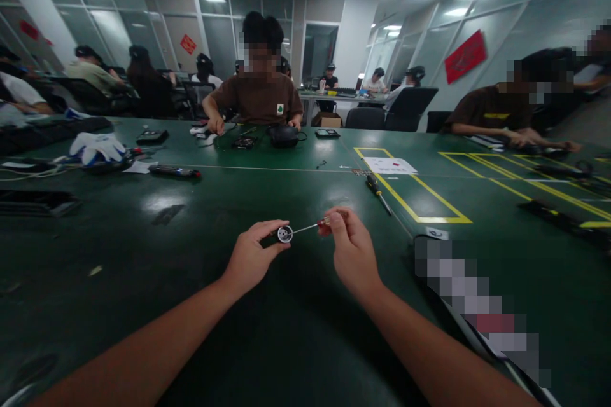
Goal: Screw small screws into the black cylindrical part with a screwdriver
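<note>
Between the thumb and fingers of my left hand is a small round part with a pale rim and a dark inside, its open face turned toward me. My right hand grips a screwdriver by its reddish handle. The thin metal shaft points left, and its tip reaches the face of the round part. Whether the tip sits in a screw is too small to tell. Both hands are raised over the green table.
A black-and-yellow screwdriver lies beyond my right hand, near yellow tape and a white paper. White gloves and a dark pen-like tool lie left. A partly blurred dark-edged object is at right. A co-worker sits opposite.
</note>
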Demonstrator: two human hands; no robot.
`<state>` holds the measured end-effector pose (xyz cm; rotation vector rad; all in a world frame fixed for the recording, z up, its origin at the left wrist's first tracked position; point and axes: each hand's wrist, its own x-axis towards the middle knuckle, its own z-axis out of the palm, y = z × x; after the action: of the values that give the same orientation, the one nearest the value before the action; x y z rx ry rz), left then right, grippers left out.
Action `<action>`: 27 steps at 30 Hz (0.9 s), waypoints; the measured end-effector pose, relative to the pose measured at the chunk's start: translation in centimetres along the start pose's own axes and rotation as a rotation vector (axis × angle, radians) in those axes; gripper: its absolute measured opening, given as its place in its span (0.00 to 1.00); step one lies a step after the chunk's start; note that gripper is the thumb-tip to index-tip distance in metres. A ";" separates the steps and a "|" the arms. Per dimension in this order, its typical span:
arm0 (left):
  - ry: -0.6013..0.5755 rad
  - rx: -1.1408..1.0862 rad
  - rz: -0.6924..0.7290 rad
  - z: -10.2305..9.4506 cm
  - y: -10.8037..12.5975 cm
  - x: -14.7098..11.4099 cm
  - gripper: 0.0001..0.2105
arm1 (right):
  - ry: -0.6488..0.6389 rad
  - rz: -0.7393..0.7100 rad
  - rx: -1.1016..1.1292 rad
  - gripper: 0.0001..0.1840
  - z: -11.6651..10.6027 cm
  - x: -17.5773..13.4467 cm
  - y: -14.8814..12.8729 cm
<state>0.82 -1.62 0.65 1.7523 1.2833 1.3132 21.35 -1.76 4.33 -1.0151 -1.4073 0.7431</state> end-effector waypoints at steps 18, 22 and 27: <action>-0.009 0.027 -0.005 0.0 -0.3 0.0 0.18 | -0.096 -0.165 -0.248 0.09 -0.1 -0.9 -1.2; -0.008 0.021 -0.004 0.2 -0.5 0.0 0.18 | -0.151 -0.149 -0.233 0.09 -0.2 -0.9 -1.1; 0.009 -0.014 -0.010 0.1 -0.4 0.1 0.18 | -0.295 -0.164 -0.150 0.07 -0.4 -1.0 -1.3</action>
<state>0.76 -1.33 0.29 1.7302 1.2832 1.3222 21.43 -3.29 5.11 -0.9160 -1.8009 0.6930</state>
